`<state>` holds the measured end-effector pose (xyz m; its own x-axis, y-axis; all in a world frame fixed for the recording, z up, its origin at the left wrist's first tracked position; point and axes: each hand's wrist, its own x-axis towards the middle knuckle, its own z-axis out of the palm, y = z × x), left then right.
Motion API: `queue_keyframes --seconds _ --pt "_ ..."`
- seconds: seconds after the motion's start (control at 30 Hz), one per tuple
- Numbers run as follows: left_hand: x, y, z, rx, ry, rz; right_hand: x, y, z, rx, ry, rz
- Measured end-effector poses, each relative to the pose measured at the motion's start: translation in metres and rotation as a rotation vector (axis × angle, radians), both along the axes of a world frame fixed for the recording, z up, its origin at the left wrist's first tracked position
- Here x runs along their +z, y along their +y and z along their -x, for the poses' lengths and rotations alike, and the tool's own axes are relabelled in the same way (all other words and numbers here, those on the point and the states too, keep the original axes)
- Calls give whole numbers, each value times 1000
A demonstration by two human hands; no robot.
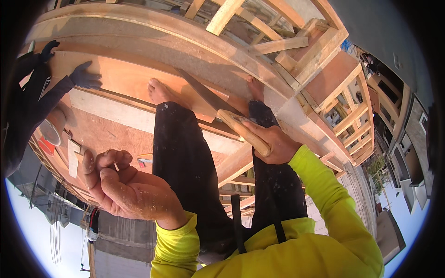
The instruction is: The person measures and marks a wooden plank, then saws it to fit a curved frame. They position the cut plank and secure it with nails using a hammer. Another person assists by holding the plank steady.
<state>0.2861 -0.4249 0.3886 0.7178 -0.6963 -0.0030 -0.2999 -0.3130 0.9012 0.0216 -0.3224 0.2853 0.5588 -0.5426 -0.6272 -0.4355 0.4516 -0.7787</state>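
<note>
My right hand is closed around the wooden handle of a handsaw. Its long dark blade slants up and left between my bare feet, over a brown plywood strip; whether the teeth touch the wood I cannot tell. My left hand is raised at the left of my knees, palm up. Its fingers are loosely curled and dusty, with nothing visible in them. My left foot rests on the plywood, and my right foot is on the far side of the blade.
On the left, a co-worker's gloved hand reaches over the plywood strip. Below it lie a pale wood offcut, a bucket and a small red item. Timber framing with gaps runs along the right and top.
</note>
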Motion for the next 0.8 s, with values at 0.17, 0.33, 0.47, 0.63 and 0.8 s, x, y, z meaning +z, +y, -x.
queue_keyframes --seconds 0.17,0.33,0.47,0.63,0.8 --pt "4 3 8 -24 183 82 6 5 8 3 -23 -83" --pt "-5 -6 30 6 24 14 8 -1 -3 -49 -84 83" --pt "-11 -5 35 16 37 18 -21 -1 -6 -55 -94 30" --pt "-11 -2 28 -17 13 -13 -32 9 -9 -90 -66 127" --pt "1 9 23 -44 119 11 -28 6 -3 -6 -88 -52"
